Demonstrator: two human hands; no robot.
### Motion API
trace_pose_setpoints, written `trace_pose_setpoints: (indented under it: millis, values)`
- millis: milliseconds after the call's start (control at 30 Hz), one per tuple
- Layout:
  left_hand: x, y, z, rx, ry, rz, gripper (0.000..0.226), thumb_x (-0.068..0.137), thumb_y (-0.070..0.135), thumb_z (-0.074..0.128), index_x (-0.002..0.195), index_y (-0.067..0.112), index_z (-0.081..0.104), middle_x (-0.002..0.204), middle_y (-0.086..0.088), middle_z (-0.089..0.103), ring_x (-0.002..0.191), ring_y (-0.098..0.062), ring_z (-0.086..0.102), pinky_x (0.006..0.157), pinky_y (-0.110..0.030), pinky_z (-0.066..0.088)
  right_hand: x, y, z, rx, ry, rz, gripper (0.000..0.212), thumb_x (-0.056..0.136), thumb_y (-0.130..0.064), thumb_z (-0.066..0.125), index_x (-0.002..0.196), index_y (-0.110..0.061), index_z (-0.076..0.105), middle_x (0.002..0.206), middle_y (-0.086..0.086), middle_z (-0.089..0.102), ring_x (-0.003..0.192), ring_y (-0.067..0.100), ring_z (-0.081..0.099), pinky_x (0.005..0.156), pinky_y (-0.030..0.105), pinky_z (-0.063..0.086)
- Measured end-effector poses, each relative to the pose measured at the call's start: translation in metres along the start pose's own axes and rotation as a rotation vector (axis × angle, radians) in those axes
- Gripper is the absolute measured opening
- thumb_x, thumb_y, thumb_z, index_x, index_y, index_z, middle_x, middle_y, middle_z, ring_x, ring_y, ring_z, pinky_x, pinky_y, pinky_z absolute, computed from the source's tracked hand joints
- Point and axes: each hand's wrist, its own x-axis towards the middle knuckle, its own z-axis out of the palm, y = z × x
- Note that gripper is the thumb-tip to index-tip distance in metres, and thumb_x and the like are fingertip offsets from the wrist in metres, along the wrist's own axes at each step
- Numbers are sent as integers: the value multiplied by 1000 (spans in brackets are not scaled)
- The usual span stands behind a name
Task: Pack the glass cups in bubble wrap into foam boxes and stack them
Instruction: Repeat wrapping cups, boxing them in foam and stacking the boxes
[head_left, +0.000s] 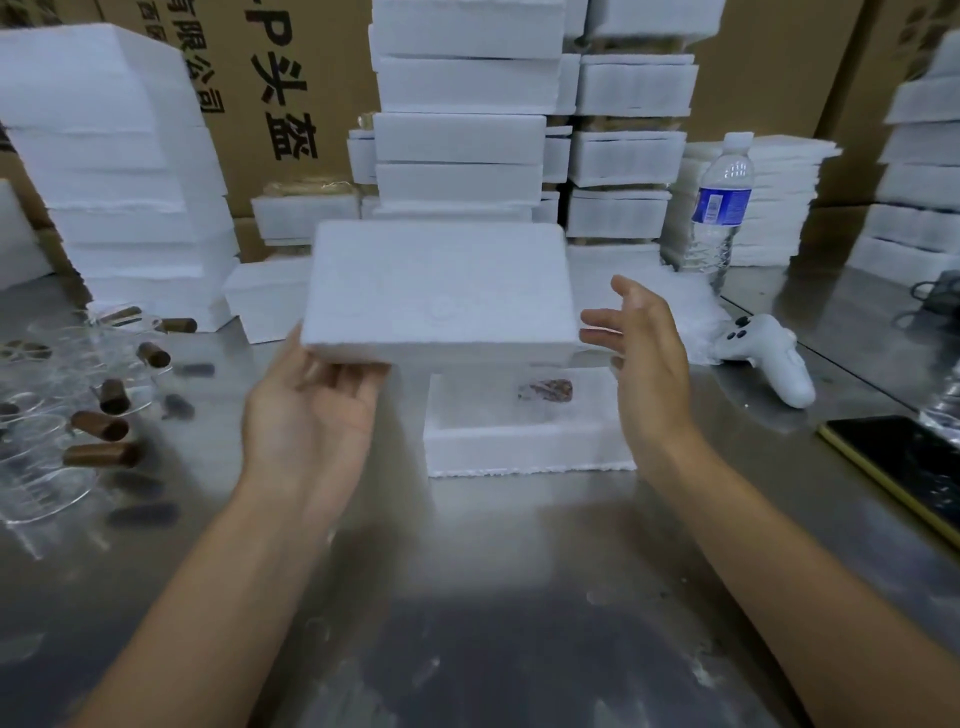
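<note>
My left fingers hold the foam lid by its near left corner, curled beneath it with the palm up. The lid is aloft, partly over the open foam box at the middle of the desk. Right fingers spread wide, holding nothing, just beside the lid's right edge. A wrapped cup, blurred with brown showing, lies in the box; bare glass cups sit along the desk's left edge, stacked foam boxes at the far edge.

Far cardboard carton facing me, big black "P头盔", smaller "有限公司" further left, my water bottle label unreadable
</note>
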Motion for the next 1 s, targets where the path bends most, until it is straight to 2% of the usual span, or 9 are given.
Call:
trace_pose_setpoints:
  millis: [133,233,333,467,600,700,767,900,1000]
  values:
    - [-3,-16,-4,408,-42,74,29,96,7,47,123,15,55,109,-1,71,105,-17,66,87,-29,54,1,-3,-4,-27,-10,10,12,93,-27,54,98,-38,56,96,-9,62,73,-6,59,62,7,44]
    - [-5,-22,-9,787,-76,226,40,100,10,42,116,46,51,113,17,65,107,-2,61,90,-21,49,4,-2,-10,-10,31,109,10,90,-28,58,96,-36,57,96,-8,62,79,3,61,62,17,46]
    - [-9,-27,-11,977,-163,256,41,102,12,37,121,45,54,114,37,57,107,18,51,87,-3,42,8,0,-15,-32,57,185,13,89,-30,57,102,-31,59,91,-11,61,78,7,58,64,25,42]
    - [-11,-31,-12,1046,-213,236,33,104,20,33,126,37,50,119,35,52,105,29,43,86,5,33,8,3,-18,-55,96,242,11,87,-32,58,97,-31,59,88,-14,61,77,4,58,69,26,44]
    - [-10,-30,-13,1060,-256,182,42,98,36,37,138,28,45,132,25,48,108,27,42,86,7,31,7,2,-18,-90,70,277,16,85,-35,61,99,-28,61,96,-9,64,88,11,61,83,33,48]
    - [-12,-28,-13,1135,-265,227,43,88,47,41,130,39,42,118,33,47,96,33,42,78,8,31,6,-1,-18,-80,51,284,22,83,-36,63,102,-26,61,102,-4,65,93,17,62,90,38,48]
    - [-11,-28,-15,1158,-269,237,48,83,51,41,129,41,41,118,30,49,98,31,43,83,8,30,6,-1,-19,-97,52,294,25,83,-37,63,104,-25,60,105,-3,64,96,18,62,93,40,48]
    - [-9,-31,-21,1214,-303,209,56,86,52,35,140,38,36,137,24,38,103,35,33,83,10,24,4,3,-18,-179,48,285,25,86,-36,59,107,-22,57,95,-11,59,83,6,56,72,25,46]
    - [-8,-33,-24,1242,-311,194,52,87,52,31,138,42,31,137,29,32,102,39,28,81,12,20,4,6,-18,-237,37,253,22,88,-36,55,106,-23,52,89,-15,53,78,0,51,61,21,37]
